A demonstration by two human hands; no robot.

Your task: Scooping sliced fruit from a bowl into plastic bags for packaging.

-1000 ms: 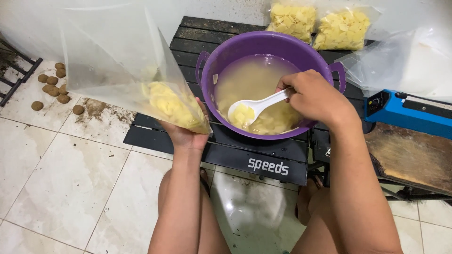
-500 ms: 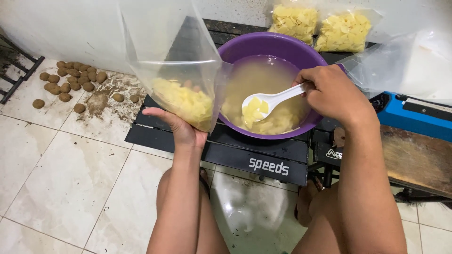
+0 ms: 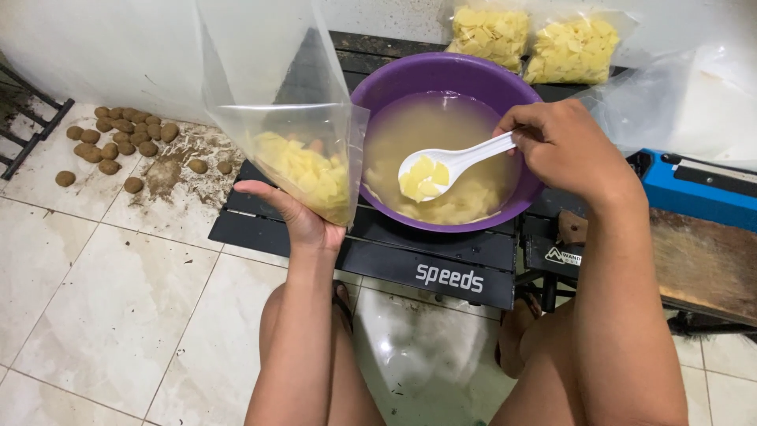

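Since the earlier frame the white spoon [image 3: 449, 164] has risen out of the cloudy liquid, loaded with pale yellow slices, and the clear plastic bag [image 3: 293, 126] has come closer to the purple basin [image 3: 446, 79].

From the head view, the right hand [image 3: 569, 150] is clamped on the spoon's handle at the basin's right rim, bowl of the spoon above the liquid. The left hand [image 3: 293, 217] cups the bag's bottom from below, just left of the basin, the bag touching its rim. Two filled bags [image 3: 536, 43] lie behind the basin. Brown balls [image 3: 118, 142] sit on the floor well left of it. A blue sealer [image 3: 698, 193] stands right of the basin.
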